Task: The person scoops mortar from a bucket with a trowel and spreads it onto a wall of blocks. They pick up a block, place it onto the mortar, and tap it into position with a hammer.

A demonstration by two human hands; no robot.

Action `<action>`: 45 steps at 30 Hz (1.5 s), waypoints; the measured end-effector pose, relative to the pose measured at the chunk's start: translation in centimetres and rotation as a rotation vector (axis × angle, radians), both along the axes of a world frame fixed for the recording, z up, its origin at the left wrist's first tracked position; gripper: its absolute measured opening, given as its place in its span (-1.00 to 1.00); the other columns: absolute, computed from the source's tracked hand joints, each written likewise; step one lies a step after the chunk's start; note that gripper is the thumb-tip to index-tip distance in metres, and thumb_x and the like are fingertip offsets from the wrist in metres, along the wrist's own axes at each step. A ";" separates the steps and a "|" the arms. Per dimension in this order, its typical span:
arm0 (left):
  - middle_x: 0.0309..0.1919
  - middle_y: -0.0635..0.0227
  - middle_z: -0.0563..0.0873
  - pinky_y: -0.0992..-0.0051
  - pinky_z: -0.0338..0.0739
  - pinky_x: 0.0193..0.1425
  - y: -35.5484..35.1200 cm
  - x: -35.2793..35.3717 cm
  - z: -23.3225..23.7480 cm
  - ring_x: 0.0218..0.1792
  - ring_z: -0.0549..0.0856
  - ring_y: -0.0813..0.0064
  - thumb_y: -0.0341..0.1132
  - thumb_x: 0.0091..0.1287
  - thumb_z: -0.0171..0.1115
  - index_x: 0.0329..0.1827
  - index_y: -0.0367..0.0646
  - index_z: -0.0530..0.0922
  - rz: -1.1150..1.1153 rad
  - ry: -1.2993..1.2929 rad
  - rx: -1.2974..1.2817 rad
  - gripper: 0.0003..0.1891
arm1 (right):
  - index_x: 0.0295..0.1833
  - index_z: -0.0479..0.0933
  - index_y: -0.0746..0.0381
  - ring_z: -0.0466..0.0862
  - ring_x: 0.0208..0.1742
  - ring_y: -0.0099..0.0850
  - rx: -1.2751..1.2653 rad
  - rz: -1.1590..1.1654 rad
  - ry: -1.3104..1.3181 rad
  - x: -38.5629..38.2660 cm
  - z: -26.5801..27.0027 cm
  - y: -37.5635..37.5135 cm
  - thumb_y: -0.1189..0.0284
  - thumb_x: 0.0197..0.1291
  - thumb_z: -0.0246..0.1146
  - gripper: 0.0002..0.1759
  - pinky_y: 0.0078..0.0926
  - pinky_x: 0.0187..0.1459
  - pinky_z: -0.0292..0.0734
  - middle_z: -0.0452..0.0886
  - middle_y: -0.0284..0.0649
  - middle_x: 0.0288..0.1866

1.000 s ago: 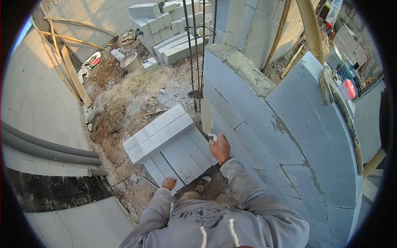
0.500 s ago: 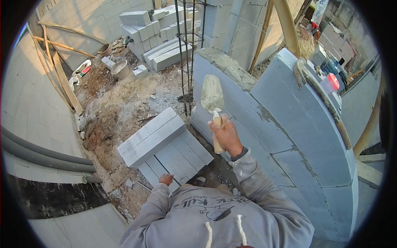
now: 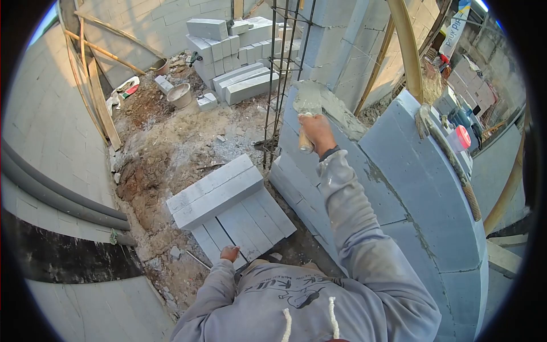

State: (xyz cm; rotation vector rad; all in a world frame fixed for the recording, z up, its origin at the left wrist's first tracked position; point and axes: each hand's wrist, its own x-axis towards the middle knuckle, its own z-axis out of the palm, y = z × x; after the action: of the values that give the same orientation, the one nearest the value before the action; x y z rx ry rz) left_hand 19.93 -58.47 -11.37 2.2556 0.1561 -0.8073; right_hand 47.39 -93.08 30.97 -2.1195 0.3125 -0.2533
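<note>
My right hand (image 3: 319, 132) is closed around the wooden handle (image 3: 306, 145) of a trowel. The trowel's blade (image 3: 309, 101) is at the wet mortar (image 3: 333, 108) on top of the pale block wall (image 3: 393, 176); whether it presses into it is hard to tell. Low in front of my body, my left hand (image 3: 230, 253) is curled closed near the stacked lightweight blocks (image 3: 250, 225). Whatever is in its fingers, if anything, is hidden. Two blocks (image 3: 216, 191) lie across the top of that stack.
Upright rebar (image 3: 276, 85) stands at the wall's near end. A hose-like tube (image 3: 447, 154) and a pink-lidded container (image 3: 458, 138) rest on the wall's higher part. Behind are a bucket (image 3: 179, 96) and a block pile (image 3: 228, 54). Rubble covers the ground (image 3: 171, 148).
My right hand has moved up and forward with the trowel, bringing its blade from in front of the wall to the mortar on top. My left hand stays low by the blocks.
</note>
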 end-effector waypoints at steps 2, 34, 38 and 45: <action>-0.32 0.26 0.72 0.45 0.57 -0.29 1.1 -1.2 -1.1 -0.34 0.71 0.38 -0.14 0.34 -0.02 -0.15 -0.28 0.58 -0.070 -0.040 -0.010 -0.64 | -0.25 0.54 0.43 0.62 -0.44 -0.17 -0.056 -0.023 0.042 3.0 0.6 0.9 0.35 0.08 0.18 -0.70 -0.24 -0.41 0.53 0.59 0.07 -0.30; -0.45 0.21 0.69 0.45 0.52 -0.34 -9.2 5.7 6.2 -0.48 0.65 0.38 -0.20 0.21 0.20 -0.29 -0.34 0.59 -0.088 0.227 -0.197 -0.70 | -0.13 0.48 0.35 0.57 -0.10 0.01 0.112 -0.214 0.557 -36.6 -15.4 -5.9 0.15 -0.06 0.28 -0.50 -0.20 -0.08 0.45 0.59 0.11 -0.19; -0.46 0.25 0.67 0.52 0.46 -0.53 -6.7 3.5 3.7 -0.48 0.66 0.44 -0.19 0.22 0.19 -0.31 -0.29 0.56 -0.251 0.418 -0.092 -0.72 | -0.18 0.52 0.35 0.57 -0.08 0.00 0.242 -0.468 0.745 -48.1 -18.9 -7.4 0.14 -0.10 0.28 -0.50 -0.18 -0.07 0.46 0.59 0.11 -0.19; -0.46 0.25 0.69 0.54 0.41 -0.60 -12.2 7.1 7.9 -0.51 0.67 0.47 -0.22 0.27 0.14 -0.20 -0.32 0.56 -0.655 0.424 0.173 -0.72 | -0.11 0.53 0.32 0.56 0.00 -0.01 0.375 -0.984 0.727 -69.3 -27.2 -1.1 0.16 -0.13 0.24 -0.49 -0.22 0.02 0.44 0.56 0.12 -0.07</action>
State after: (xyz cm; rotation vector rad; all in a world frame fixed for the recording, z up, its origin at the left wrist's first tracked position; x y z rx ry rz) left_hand 27.06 -70.66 -3.46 2.2785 -0.3528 -1.6681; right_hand -21.87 -94.20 3.73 -1.4616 1.6852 0.0401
